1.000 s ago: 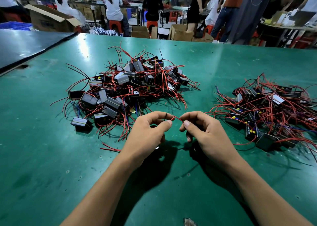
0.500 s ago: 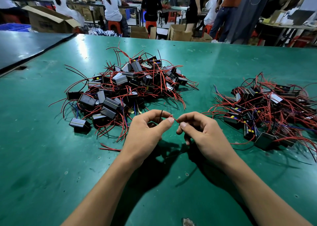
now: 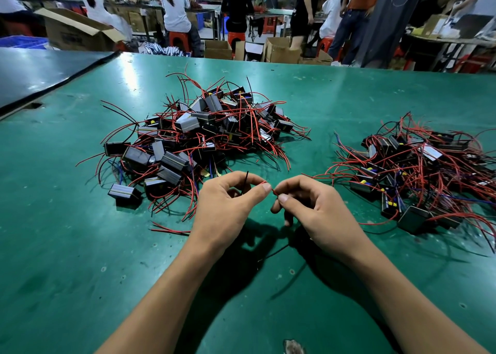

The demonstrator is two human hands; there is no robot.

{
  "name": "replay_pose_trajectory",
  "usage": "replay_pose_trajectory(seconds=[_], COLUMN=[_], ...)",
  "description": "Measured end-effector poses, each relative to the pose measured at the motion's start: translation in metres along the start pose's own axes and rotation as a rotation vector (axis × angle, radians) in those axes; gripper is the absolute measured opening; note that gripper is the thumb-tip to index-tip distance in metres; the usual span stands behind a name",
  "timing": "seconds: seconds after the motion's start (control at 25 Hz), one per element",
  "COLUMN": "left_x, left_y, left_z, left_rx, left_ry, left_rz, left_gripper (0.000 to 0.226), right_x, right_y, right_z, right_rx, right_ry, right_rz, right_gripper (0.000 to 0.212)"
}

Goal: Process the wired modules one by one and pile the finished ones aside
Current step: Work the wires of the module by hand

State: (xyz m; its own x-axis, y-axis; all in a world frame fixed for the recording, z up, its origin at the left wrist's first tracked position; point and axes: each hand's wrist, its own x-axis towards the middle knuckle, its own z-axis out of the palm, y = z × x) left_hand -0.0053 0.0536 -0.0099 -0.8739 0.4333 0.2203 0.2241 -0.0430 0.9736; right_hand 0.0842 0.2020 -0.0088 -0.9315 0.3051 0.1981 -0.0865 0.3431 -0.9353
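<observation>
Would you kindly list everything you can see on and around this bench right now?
table: one, green, foreground.
left pile: one, black modules with red wires, mid-table.
right pile: one, same mix, table's right side.
loose wire: one, red, on the table below the left pile.
boxes: several, brown, past the far edge.
stools: two seen, red, by the boxes.
people: several, at benches behind.
red wire: one, front centre, pinched from both sides.
black wire: one, sticking up just left of it.
left hand: one, pinching the red wire.
right hand: one, pinching the red wire.
</observation>
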Motion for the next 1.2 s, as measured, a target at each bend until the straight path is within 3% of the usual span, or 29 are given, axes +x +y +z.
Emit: replay_pose_trajectory(seconds=[0.4,0.68,1.12,1.2], left_x=[0.0,-0.004,-0.008,-0.007], left_y=[-0.003,0.002,-0.003,-0.004], left_z=[-0.001,0.0,0.008,0.009], left_rx=[0.126,0.292,0.425,0.424], left_ry=[0.02,-0.041,0.003,-0.008], left_rz=[0.05,0.196,0.352,0.342], left_gripper=[0.004,0.003,0.003,0.003], right_x=[-0.001,0.0,0.009,0.009], right_y=[0.001,-0.009,-0.002,0.0], right_z=[0.0,0.009,0.006,0.005], right_rx=[-0.076,-0.231,-0.063,-0.018], right_ry=[0.019,0.233,0.097,0.108], right_rz=[0.005,-0.184,0.171,0.167], right_gripper=[0.012,0.003,0.028,0.026])
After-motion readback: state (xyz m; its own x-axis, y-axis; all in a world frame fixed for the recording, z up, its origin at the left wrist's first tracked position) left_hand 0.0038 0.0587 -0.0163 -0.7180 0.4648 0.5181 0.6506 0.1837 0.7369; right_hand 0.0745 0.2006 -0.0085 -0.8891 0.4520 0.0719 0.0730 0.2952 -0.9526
